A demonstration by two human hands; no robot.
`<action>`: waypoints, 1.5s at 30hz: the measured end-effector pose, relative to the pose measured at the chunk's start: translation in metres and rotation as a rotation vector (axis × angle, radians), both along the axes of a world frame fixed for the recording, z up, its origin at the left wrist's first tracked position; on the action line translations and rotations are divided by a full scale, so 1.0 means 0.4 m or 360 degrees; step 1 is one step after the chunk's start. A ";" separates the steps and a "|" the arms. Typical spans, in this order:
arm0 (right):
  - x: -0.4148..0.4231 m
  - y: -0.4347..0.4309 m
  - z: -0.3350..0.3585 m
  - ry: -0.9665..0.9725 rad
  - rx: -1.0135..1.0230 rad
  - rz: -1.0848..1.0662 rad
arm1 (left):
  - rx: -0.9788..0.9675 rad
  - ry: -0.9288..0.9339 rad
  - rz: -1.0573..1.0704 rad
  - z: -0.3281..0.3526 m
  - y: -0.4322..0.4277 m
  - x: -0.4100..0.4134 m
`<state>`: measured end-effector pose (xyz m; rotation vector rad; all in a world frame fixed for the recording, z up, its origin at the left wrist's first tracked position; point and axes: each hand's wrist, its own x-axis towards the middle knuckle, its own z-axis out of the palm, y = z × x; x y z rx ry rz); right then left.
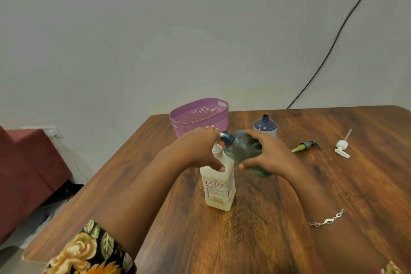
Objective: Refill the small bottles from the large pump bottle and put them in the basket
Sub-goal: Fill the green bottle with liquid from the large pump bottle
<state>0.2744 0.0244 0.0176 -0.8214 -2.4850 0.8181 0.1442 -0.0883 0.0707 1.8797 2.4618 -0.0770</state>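
The left hand (198, 149) curls over the top of the large pump bottle (219, 189) while the right hand (266, 154) clasps a tilted small teal bottle (241, 149), mouth at the nozzle.

The basket (200, 115) is lilac with a lattice, the table (367, 173) brown wood grain. The pump bottle (219, 189) is cream with red lettering, the held bottle (242, 151) translucent teal, the far bottle (265, 125) navy. The sleeve (93, 249) is black with yellow flowers.
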 end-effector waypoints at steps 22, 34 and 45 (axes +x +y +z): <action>-0.006 0.013 -0.001 -0.0066 0.0019 0.0016 | -0.0009 0.0214 -0.0034 -0.039 -0.005 0.017; -0.005 0.012 0.010 -0.0056 0.0046 0.0031 | 0.0128 0.0118 0.0008 -0.027 -0.009 0.002; -0.008 0.017 -0.012 -0.0110 0.0006 0.0034 | 0.0070 0.0316 -0.0059 -0.058 -0.011 0.004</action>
